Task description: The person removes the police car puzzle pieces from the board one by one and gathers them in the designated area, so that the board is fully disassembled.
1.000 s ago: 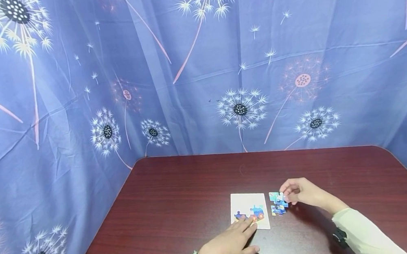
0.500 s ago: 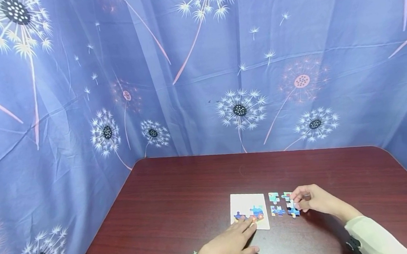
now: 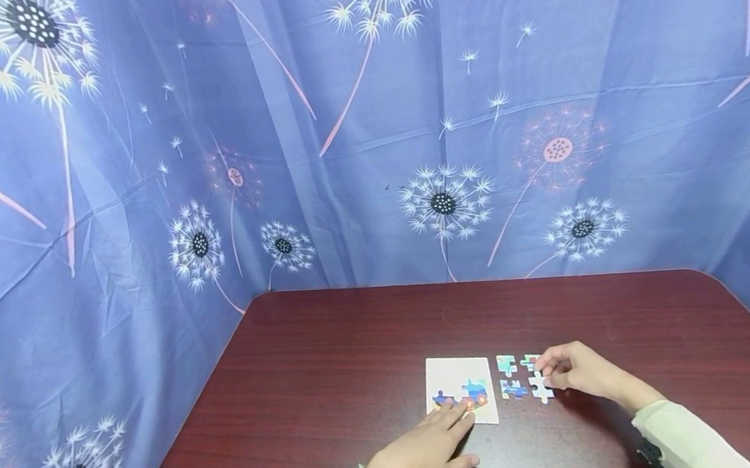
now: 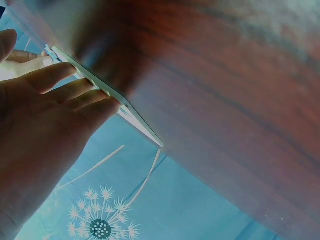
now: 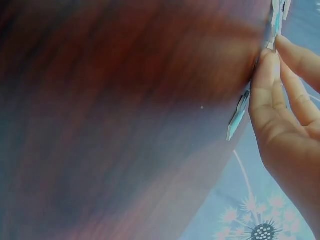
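Note:
My left hand (image 3: 430, 451) lies with its fingers outstretched on the lower part of a white puzzle board (image 3: 452, 370). Joined pieces on that board show part of a blue vehicle picture (image 3: 474, 389), partly covered by the fingers. To the board's right, my right hand (image 3: 578, 372) pinches a jigsaw piece (image 3: 541, 389) between thumb and fingers. Light glares off that piece, so its print is hard to see. Near it lie a green-blue piece (image 3: 506, 365), a blue piece (image 3: 513, 389) and another piece (image 3: 530, 361) partly behind the fingertips.
The dark red wooden table (image 3: 333, 358) has rounded far corners. A blue curtain (image 3: 359, 213) with a dandelion print hangs behind it and along its left side. A dark band (image 3: 648, 451) sits at the right wrist.
My right hand has shifted right with a piece, away from the bunched pieces, which now lie spread apart. Since half a second ago that piece has turned brighter with glare. The left hand stays put.

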`<action>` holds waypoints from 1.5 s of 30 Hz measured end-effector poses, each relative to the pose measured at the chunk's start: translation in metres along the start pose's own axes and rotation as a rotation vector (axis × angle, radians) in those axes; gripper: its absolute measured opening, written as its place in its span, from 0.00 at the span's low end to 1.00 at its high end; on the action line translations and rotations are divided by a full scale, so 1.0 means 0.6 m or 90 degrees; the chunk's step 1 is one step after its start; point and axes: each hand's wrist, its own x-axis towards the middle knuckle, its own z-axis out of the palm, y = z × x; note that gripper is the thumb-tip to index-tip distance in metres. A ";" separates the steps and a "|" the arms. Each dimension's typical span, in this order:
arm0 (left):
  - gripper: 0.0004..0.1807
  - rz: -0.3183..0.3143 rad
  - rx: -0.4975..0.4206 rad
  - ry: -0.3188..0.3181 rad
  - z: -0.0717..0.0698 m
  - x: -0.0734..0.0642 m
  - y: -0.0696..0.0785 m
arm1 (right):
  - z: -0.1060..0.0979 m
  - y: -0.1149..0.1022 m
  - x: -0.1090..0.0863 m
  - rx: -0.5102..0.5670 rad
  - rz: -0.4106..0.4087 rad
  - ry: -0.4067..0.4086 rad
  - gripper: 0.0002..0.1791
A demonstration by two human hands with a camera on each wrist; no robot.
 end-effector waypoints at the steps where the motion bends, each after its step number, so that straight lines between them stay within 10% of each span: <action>1: 0.35 -0.001 -0.003 0.000 0.000 0.000 0.000 | 0.000 0.001 0.000 -0.006 0.004 0.003 0.10; 22: 0.35 0.003 0.001 0.001 0.001 0.001 -0.001 | 0.003 -0.025 0.016 -0.041 -0.002 -0.003 0.10; 45: 0.34 -0.002 0.021 0.010 0.003 0.001 0.000 | 0.097 -0.063 0.088 -0.024 -0.043 -0.074 0.18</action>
